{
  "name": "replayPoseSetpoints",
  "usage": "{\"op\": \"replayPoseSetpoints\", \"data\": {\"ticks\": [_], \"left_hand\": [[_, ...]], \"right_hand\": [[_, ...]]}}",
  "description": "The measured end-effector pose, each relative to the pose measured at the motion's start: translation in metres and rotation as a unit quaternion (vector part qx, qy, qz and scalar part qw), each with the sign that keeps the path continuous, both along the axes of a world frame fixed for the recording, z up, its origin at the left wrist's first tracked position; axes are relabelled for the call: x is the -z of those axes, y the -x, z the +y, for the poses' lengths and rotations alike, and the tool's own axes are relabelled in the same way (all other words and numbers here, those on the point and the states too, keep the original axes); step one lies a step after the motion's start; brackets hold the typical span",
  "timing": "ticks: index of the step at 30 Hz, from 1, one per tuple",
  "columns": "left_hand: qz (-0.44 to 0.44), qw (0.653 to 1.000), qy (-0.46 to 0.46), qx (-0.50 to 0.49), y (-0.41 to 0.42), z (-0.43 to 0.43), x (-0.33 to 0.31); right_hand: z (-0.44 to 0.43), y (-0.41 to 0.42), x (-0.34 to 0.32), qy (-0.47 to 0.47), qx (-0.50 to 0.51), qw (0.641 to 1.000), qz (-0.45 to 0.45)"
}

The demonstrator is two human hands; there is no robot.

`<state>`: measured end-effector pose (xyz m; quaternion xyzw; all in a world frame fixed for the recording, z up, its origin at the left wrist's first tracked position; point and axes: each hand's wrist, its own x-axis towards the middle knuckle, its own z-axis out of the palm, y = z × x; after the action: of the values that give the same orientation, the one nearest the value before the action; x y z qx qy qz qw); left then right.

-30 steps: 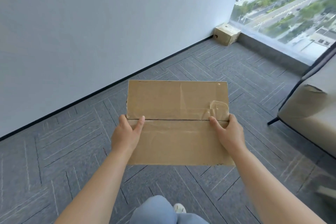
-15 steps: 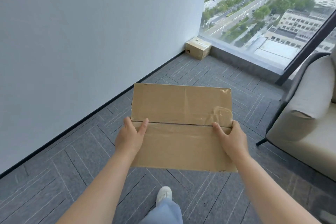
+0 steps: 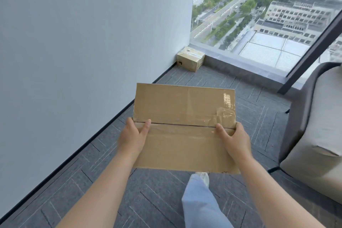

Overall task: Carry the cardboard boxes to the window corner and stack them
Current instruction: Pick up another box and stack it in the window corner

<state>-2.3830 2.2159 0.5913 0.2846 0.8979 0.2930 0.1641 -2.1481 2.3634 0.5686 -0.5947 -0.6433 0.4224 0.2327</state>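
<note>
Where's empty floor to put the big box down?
Bare carpet lies along the wall, between the small box in the window corner and the big box being carried. It's tighter on the right, beside the chair.

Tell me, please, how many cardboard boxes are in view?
2. A wide flat brown cardboard box is held by the left hand and right hand; a small taped brown cardboard box sits in the window corner. Others may be hidden.

White wall (image 3: 83, 42), grey carpet (image 3: 157, 200), window (image 3: 259, 15), beige armchair (image 3: 318, 126).
</note>
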Motion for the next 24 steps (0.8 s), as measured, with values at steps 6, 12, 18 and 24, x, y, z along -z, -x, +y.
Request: {"op": "replayPoseSetpoints", "data": {"ticks": [6,12,18,24], "left_hand": [[-0.005,0.999,-0.009,-0.032,0.041,0.114,0.003],[-0.010,0.998,-0.019,-0.062,0.081,0.214,0.000],[-0.011,0.996,-0.009,-0.083,0.148,0.283,0.013],[-0.004,0.999,0.006,-0.044,0.254,0.375,0.025]], "right_hand": [[0.124,0.050,-0.002,-0.002,-0.030,1.000,0.004],[0.238,0.101,-0.009,-0.019,-0.047,0.999,-0.006],[0.312,0.172,-0.002,-0.007,-0.061,0.998,-0.015],[0.385,0.265,0.014,-0.004,-0.019,1.000,-0.020]]}}
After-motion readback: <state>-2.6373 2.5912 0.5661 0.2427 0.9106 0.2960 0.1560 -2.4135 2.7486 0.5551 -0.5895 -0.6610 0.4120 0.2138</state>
